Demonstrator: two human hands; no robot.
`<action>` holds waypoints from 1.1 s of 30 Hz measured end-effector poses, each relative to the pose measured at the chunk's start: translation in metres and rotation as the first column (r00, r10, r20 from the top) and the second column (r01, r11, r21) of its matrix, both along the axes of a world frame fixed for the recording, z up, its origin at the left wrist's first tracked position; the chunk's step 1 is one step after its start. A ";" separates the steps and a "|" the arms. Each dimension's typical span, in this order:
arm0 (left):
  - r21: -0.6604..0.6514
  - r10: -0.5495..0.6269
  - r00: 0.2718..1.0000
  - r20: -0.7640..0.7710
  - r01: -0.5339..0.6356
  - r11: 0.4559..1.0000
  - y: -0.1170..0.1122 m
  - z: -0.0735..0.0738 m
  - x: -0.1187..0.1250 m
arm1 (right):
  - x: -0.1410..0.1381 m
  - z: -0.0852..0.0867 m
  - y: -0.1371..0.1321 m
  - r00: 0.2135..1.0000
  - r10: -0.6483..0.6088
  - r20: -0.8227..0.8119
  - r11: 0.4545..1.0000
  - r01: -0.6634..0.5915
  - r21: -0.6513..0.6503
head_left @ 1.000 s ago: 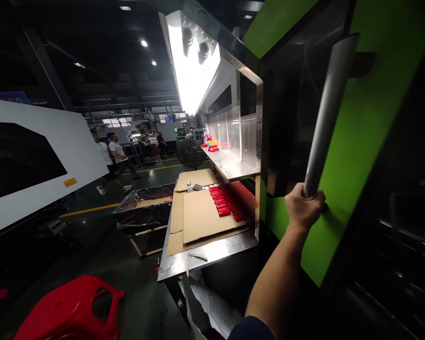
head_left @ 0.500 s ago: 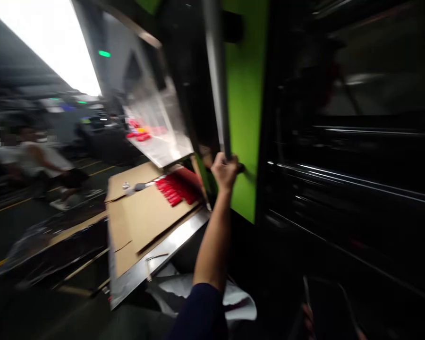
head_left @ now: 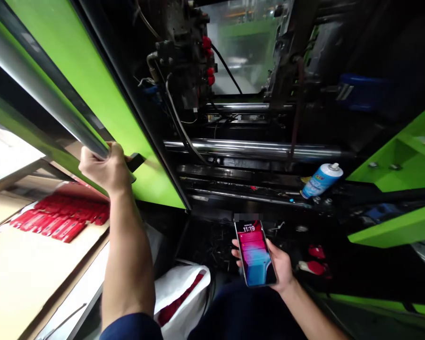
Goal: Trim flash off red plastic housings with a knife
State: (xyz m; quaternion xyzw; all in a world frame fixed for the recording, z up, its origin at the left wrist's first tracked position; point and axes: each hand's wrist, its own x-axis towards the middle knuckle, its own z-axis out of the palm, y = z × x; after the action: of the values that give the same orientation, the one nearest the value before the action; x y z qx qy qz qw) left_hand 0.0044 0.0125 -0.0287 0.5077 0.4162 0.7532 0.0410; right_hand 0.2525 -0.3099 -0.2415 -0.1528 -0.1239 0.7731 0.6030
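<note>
My left hand [head_left: 106,167] is wrapped around the lower end of a grey tubular door handle [head_left: 49,80]. That handle is fixed to a bright green machine door [head_left: 88,80] on the left. Lower down, my right hand [head_left: 281,264] holds a smartphone [head_left: 255,257] with its lit screen facing up, showing 11:19 on a pink and blue background. Its fingers curl around both sides of the phone. Beyond the phone lies the dark inside of the machine, where a shiny metal bar [head_left: 255,147] runs across.
A blue spray can [head_left: 320,180] leans at the machine's right. Rows of red plastic parts [head_left: 62,215] lie on cardboard [head_left: 17,278] at left. Below stands a white bag [head_left: 184,288] with red pieces inside. Red-and-white items [head_left: 311,267] lie lower right.
The view has swung right and down, into the machine. My left hand still grips the handle, now further left in view. The phone has come up into full view, its screen now lit.
</note>
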 end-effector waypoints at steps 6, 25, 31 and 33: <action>0.037 -0.003 1.000 -0.001 0.003 0.999 0.007 0.000 0.000 | 0.001 -0.001 0.000 1.000 -0.001 -0.021 1.000 0.001 0.000; 0.183 -0.060 0.998 0.018 0.056 0.982 0.015 -0.004 -0.002 | 0.006 0.001 0.003 0.997 -0.075 0.001 0.997 0.075 -0.020; 0.202 -0.085 0.996 0.034 0.076 0.976 0.013 -0.002 0.000 | 0.006 0.003 0.005 0.997 -0.077 0.026 0.997 0.078 -0.017; 0.205 -0.089 0.995 0.036 0.080 0.976 0.014 -0.001 0.000 | 0.006 0.004 0.006 0.995 -0.091 0.038 0.996 0.091 -0.020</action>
State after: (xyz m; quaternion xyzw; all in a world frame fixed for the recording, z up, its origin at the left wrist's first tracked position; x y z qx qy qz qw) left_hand 0.0047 0.0261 -0.0302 0.5096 0.3141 0.8004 0.0302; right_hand 0.2581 -0.3034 -0.2378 -0.1788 -0.1196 0.7432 0.6336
